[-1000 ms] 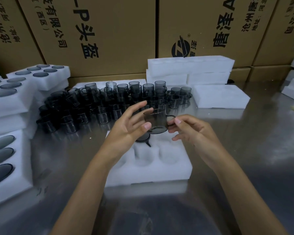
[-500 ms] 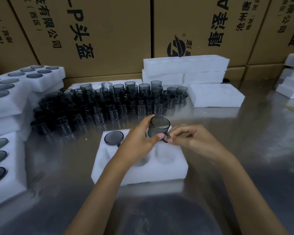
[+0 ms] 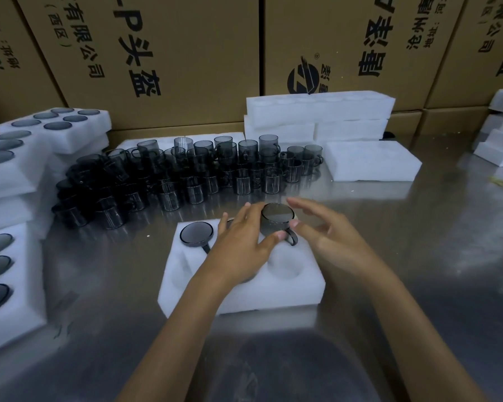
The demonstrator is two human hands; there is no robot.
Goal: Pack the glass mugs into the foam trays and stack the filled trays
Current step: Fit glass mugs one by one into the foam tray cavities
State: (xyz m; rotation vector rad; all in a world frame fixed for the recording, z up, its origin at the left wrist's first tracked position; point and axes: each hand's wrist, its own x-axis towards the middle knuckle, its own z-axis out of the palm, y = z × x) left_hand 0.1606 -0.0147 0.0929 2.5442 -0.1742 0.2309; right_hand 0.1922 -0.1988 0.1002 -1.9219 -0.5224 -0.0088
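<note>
On the steel bench (image 3: 404, 256), a white foam tray (image 3: 296, 288) lies near the middle, toward the front edge. The left hand (image 3: 241, 242) has its grip curled round a smoky glass mug (image 3: 276, 220) that sits bottom-up in the tray's far right pocket, thumb on the near side by the handle and fingers on the far left side. The right hand (image 3: 328, 236) hovers just beside the mug on the right, its grip wide, fingers spread and holding nothing; whether a fingertip touches the handle cannot be told. A second mug (image 3: 196, 234) sits bottom-up in the tray's far left pocket, its handle pointing toward the front edge. The near right pocket (image 3: 283, 264) shows bare foam.

Behind the tray, toward the bench's back edge, stands a crowd of loose glass mugs (image 3: 186, 175). At the left edge are filled foam trays (image 3: 15, 158), stacked, with dark mug bottoms showing in their pockets. Empty foam trays (image 3: 320, 114) are stacked at the back, with 1 more (image 3: 373, 161) lying flat just in front of them. Printed cardboard boxes (image 3: 186, 53) line the back.
</note>
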